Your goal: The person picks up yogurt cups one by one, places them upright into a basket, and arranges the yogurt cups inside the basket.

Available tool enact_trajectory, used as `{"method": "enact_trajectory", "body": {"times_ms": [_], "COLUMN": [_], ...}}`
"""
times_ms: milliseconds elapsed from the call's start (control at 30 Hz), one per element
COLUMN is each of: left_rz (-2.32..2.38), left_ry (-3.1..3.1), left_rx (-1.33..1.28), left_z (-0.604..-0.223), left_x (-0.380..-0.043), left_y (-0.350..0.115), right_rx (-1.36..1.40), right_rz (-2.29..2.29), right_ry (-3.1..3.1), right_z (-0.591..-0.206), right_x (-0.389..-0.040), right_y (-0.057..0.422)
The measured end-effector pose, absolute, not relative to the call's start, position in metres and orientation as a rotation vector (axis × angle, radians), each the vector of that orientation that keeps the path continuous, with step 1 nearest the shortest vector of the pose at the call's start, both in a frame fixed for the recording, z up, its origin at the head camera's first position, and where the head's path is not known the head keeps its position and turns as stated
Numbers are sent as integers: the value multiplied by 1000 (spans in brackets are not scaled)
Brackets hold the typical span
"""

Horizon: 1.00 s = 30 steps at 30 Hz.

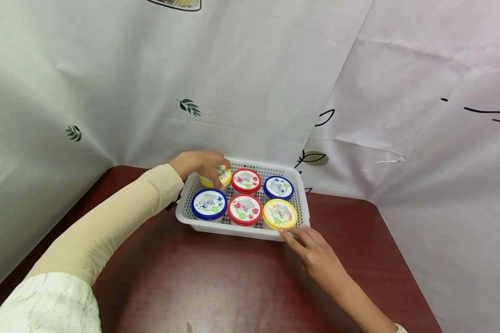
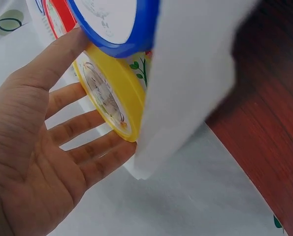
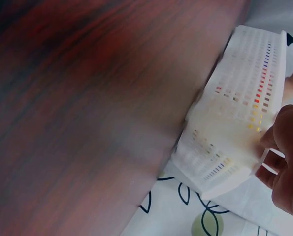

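Note:
A white plastic basket holds several round tubs with printed lids. At its back left, my left hand reaches over a yellow-lidded tub. The fingers are spread along the lid's edge, and the thumb lies where this lid meets the blue-lidded tub in front. Around the basket's front right corner, my right hand grips the rim, beside another yellow-lidded tub. Two red-lidded tubs stand in the middle column, and a second blue-lidded tub is at back right.
The basket stands on a dark red wooden table, close to its back edge. Behind and beside the table hangs a white cloth printed with leaves.

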<state>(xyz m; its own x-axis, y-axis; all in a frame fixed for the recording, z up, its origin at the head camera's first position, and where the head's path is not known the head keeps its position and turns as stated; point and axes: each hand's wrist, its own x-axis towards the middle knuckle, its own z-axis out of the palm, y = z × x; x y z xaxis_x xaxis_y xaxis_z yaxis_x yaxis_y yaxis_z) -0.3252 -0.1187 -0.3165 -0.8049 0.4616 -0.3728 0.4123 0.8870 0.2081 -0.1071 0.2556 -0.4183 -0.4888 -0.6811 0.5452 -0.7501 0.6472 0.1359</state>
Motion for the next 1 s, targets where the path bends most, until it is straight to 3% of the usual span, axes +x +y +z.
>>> {"method": "enact_trajectory", "body": {"times_ms": [1000], "left_rz": [124], "left_ry": [2616], "left_rx": [573], "left_z": [-321], "left_x": [-323], "left_y": [-111], "right_rx": [1100], "right_rz": [126], "right_ry": [-2327], "right_z": [-416], "right_x": [-105], "right_y": [255]}}
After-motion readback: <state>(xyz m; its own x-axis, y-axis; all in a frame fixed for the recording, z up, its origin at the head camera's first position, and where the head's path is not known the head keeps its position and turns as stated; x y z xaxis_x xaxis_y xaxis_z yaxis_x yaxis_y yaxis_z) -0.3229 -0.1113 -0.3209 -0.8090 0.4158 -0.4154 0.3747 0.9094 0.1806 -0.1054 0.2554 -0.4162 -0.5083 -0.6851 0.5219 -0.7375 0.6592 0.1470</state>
